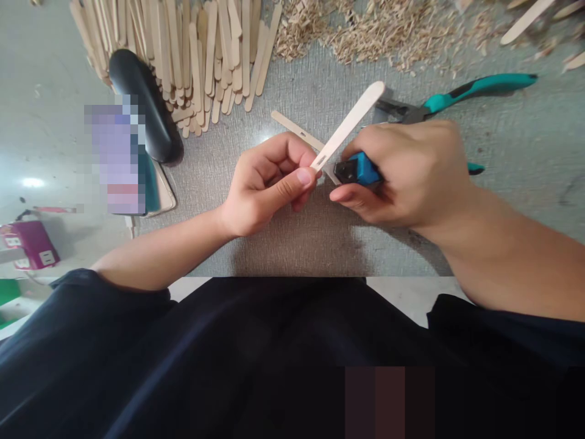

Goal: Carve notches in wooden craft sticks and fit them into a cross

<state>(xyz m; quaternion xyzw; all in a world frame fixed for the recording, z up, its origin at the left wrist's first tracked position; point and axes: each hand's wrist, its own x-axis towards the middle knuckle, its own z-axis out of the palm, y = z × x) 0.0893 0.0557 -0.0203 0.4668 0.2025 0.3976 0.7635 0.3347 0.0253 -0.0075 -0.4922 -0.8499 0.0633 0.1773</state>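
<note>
Pinched between thumb and fingers, my left hand [269, 183] holds a wooden craft stick [354, 119] by its lower end. The stick slants up to the right and has a small slot cut near the pinch. My right hand [406, 171] is wrapped round a blue and black utility knife [361, 169], whose blade points left, close beside the stick; whether it touches cannot be made out. Behind the left fingers a second craft stick [287, 124] with a similar slot lies on the grey table [292, 250]. Part of it is hidden.
Pliers with teal handles [479, 86] lie behind my right hand, partly covered by it. A pile of craft sticks [205, 55] and wood shavings [365, 33] spread along the back. At left are a black case [141, 107], a blurred-out phone [116, 158] and a purple power socket [34, 244].
</note>
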